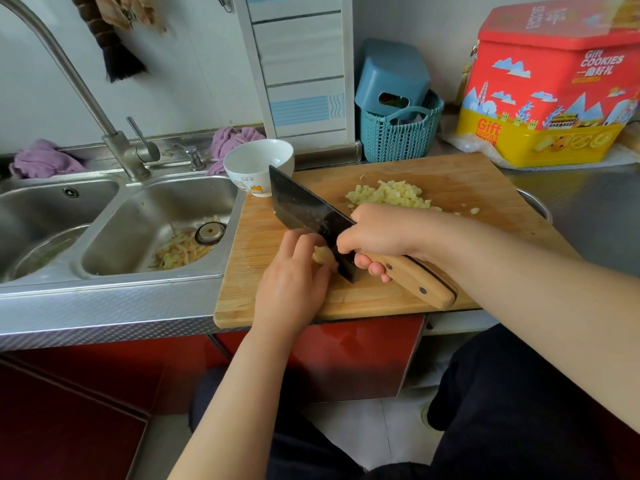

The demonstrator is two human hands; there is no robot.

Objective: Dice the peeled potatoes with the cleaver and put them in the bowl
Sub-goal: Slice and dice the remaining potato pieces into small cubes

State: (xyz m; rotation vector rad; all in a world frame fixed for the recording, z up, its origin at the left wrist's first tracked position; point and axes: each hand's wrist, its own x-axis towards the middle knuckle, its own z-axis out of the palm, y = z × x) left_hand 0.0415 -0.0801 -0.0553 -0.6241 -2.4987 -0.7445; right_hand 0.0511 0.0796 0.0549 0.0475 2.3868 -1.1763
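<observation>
On the wooden cutting board (450, 181) my right hand (377, 233) grips the wooden handle of a dark cleaver (301, 206), blade edge down on the board. My left hand (294, 275) holds a pale piece of peeled potato (325, 255) with curled fingers, right against the blade's left side. A heap of diced potato (388, 195) lies on the far half of the board, beyond my right hand. The white bowl (258, 162) stands at the board's far left corner, and it looks empty inside.
A double steel sink (145, 220) with peelings lies left of the board, with a tall tap (86, 95) behind it. A blue basket (398, 136) and a red and yellow cookie tin (550, 84) stand at the back right. A steel pot rim (536, 202) shows at the board's right edge.
</observation>
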